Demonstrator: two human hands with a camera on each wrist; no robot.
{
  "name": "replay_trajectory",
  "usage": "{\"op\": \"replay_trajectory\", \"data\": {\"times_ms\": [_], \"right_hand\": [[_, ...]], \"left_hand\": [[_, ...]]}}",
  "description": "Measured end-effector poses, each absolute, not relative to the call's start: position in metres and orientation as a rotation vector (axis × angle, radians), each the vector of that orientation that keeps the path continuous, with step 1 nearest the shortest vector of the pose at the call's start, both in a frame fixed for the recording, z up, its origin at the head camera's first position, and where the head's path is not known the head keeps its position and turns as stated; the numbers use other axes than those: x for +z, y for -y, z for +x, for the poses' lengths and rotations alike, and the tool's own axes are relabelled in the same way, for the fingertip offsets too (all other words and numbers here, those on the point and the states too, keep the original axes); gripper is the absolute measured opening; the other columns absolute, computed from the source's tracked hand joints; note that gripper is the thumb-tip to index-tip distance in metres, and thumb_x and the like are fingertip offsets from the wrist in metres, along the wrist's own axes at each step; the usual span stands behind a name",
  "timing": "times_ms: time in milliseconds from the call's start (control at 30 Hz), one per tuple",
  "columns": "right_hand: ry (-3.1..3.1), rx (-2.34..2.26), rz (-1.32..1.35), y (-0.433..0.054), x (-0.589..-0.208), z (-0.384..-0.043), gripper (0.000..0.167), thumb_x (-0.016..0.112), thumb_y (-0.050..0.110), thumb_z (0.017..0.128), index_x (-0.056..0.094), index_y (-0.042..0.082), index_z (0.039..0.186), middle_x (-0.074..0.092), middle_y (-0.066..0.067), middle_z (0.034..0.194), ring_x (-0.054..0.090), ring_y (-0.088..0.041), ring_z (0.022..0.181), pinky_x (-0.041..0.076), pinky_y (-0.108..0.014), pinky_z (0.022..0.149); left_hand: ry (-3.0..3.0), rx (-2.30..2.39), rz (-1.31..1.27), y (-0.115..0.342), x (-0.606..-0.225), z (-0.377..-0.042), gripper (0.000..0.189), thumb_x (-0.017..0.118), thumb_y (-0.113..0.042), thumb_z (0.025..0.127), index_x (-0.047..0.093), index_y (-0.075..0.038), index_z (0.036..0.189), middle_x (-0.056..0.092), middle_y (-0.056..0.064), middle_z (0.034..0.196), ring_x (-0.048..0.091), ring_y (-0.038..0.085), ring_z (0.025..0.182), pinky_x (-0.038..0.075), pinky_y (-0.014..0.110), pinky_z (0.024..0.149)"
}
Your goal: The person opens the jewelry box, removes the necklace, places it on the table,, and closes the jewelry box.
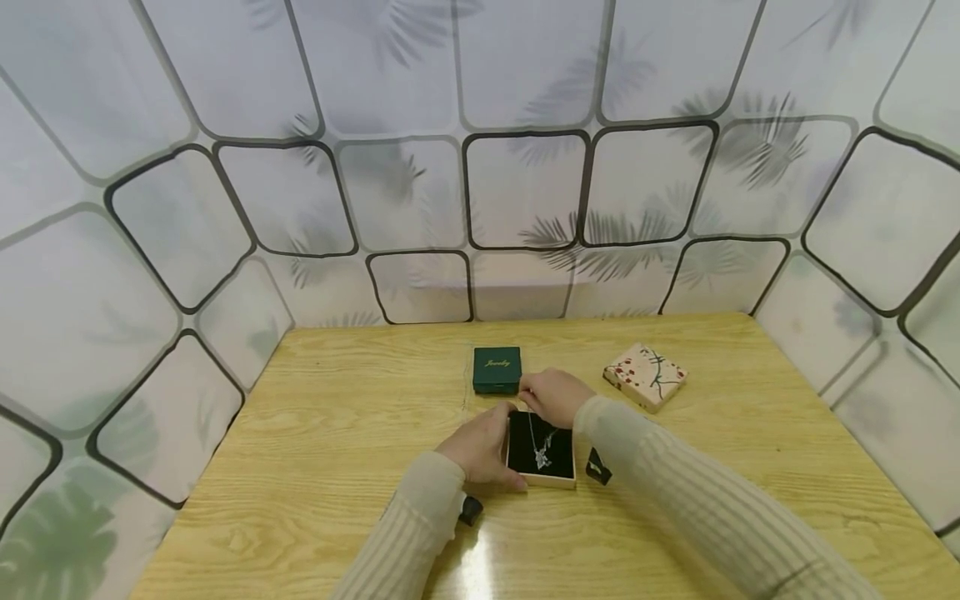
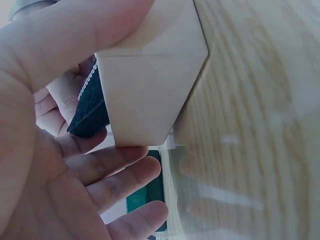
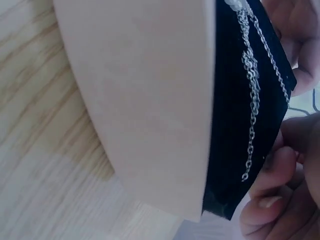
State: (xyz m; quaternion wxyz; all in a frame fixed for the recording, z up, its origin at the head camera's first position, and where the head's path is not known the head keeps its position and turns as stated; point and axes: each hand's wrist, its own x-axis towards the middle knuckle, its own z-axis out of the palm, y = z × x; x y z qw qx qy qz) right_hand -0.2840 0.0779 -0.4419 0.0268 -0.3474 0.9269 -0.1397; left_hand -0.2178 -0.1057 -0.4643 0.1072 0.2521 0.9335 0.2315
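Observation:
A small pale pink jewelry box sits uncovered on the table in front of me. Inside it is a black foam insert, and a silver necklace with a sparkling pendant lies across that. My left hand grips the box from the left, thumb at the near side and fingers at the far side. At the far edge, my right hand pinches the insert, which stands tilted up out of the box in both wrist views. The necklace chain hangs over the insert's face. The insert's underside is hidden.
A green box lettered "Jewelry" stands just behind the hands. To the right lies a pink lid or box with a floral branch print. The wooden table meets a patterned curtain at the back and sides.

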Motion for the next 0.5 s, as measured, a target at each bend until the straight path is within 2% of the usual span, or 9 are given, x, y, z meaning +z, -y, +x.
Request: {"op": "replay_trajectory", "data": {"times_ms": [200, 500], "right_hand": [[-2.912, -0.565, -0.959, -0.088, -0.441, -0.287, 0.017, 0.052, 0.015, 0.099, 0.066, 0.007, 0.094, 0.056, 0.004, 0.068, 0.048, -0.009, 0.054, 0.044, -0.029, 0.057], [-2.887, -0.821, -0.715, -0.114, -0.430, -0.289, 0.023, 0.044, 0.022, 0.103, 0.062, 0.011, 0.094, 0.054, 0.001, 0.069, 0.047, -0.015, 0.055, 0.041, -0.031, 0.055]], "left_hand": [[-2.752, 0.678, 0.716, 0.105, -0.464, -0.217, 0.110, 0.087, -0.051, 0.062, 0.030, -0.006, 0.144, 0.048, 0.013, 0.138, 0.050, 0.024, 0.123, 0.043, 0.037, 0.100], [-2.741, 0.703, 0.702, 0.106, -0.464, -0.217, 0.111, 0.088, -0.051, 0.061, 0.030, -0.006, 0.144, 0.051, 0.010, 0.134, 0.052, 0.023, 0.120, 0.044, 0.037, 0.098]]}}
